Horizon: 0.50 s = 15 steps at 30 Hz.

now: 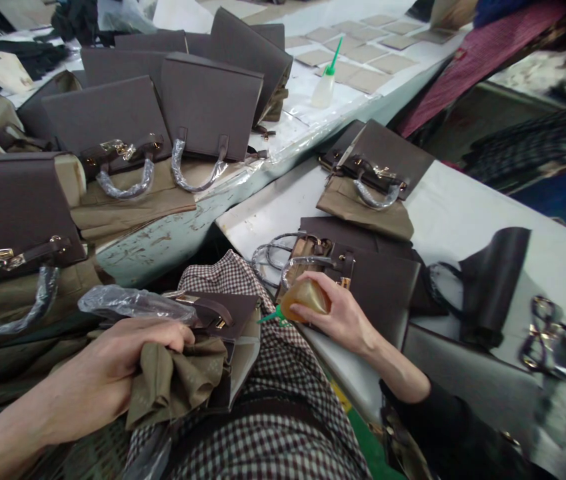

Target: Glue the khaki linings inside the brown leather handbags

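A dark brown handbag (pixel 235 310) lies across my lap, its side edge facing right. My left hand (pixel 133 347) is closed on the bag's olive lining cloth (pixel 183 380), which bunches out below the fingers. Clear plastic wraps the bag's handle (pixel 133 303) just above that hand. In my right hand (pixel 337 310) is a squeeze bottle (pixel 307 300) of amber liquid, tilted on its side. Its green nozzle (pixel 271 315) points left, with the tip at or very near the bag's side edge; whether they touch I cannot tell.
More brown handbags (pixel 207 100) with plastic-wrapped handles crowd the left bench. A pale squeeze bottle (pixel 323 90) stands upright near flat panels (pixel 387 63) at the back. On the right white table (pixel 493 200) lie handbags (pixel 387 160), a rolled dark sheet (pixel 495 287) and wrapped handles (pixel 557 340).
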### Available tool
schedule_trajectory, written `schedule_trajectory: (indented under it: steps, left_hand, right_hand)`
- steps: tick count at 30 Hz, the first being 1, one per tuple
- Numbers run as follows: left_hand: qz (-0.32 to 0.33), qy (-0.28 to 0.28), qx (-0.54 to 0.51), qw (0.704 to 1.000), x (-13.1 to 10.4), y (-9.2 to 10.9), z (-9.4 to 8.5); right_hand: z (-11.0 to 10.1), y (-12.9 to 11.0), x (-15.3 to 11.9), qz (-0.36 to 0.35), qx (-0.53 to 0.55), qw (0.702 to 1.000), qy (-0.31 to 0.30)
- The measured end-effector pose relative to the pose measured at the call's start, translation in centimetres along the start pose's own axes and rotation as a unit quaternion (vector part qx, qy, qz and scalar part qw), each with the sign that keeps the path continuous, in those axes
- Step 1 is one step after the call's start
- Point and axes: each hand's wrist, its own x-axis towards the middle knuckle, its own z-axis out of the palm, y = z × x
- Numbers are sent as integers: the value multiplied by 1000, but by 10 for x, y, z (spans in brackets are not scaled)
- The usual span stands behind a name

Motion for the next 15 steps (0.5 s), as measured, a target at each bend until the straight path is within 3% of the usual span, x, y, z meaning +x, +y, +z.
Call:
schedule_trajectory:
  steps: [2,5,11,15]
  left_hand:
    - [-5,-18,-10,1000,1,1,0]
    - [-4,1,-6,1000,-2,-3,3]
    - [5,16,2,1000,-13,-11,12]
    - [14,51,-9,999,-14,-6,16]
  right_hand:
    - [-1,0,-4,23,17,999,-25]
    - [2,3,-8,37,35,998,-28]
    - [13,8,-13,38,6,996,85]
    - [14,0,-20,62,34,997,14]
